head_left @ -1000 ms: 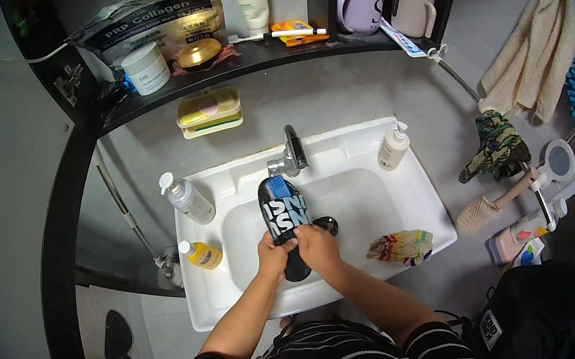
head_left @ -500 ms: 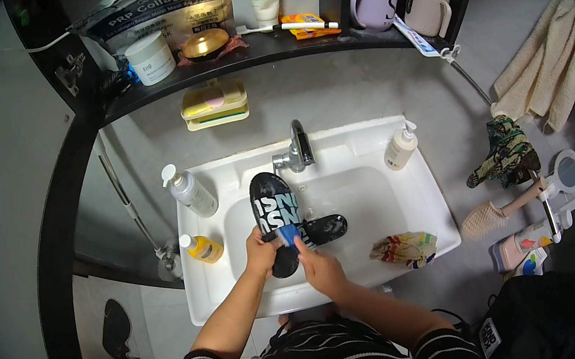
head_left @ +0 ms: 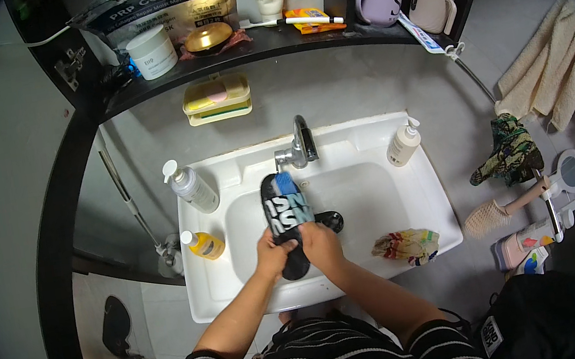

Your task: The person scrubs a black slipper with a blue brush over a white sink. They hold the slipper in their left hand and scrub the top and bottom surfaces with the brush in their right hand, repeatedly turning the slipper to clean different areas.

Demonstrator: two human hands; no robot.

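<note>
Over the white sink basin [head_left: 372, 200], my left hand [head_left: 273, 256] grips the heel end of a black slipper [head_left: 293, 266], its toe pointing toward the tap. White and pale-blue lettering covers the slipper's wide strap [head_left: 288, 210]. A blue brush [head_left: 284, 183] shows past the strap at the toe; its rest is hidden under the strap. My right hand [head_left: 321, 245] is closed at the strap's near edge, apparently on the brush's hidden handle. A second black slipper [head_left: 331, 222] lies in the basin, partly behind my right hand.
A chrome tap [head_left: 301, 144] stands at the sink's back. Pump bottles [head_left: 192, 188] [head_left: 403, 142] sit on both rims, with a yellow bottle [head_left: 204, 244] at left. A crumpled patterned cloth [head_left: 407, 246] lies at front right. Above runs a black shelf [head_left: 225, 61] with toiletries and cups.
The blue brush has moved from the strap's near side to the toe side. The slipper has shifted slightly right and turned more upright, and my right hand has moved closer to it.
</note>
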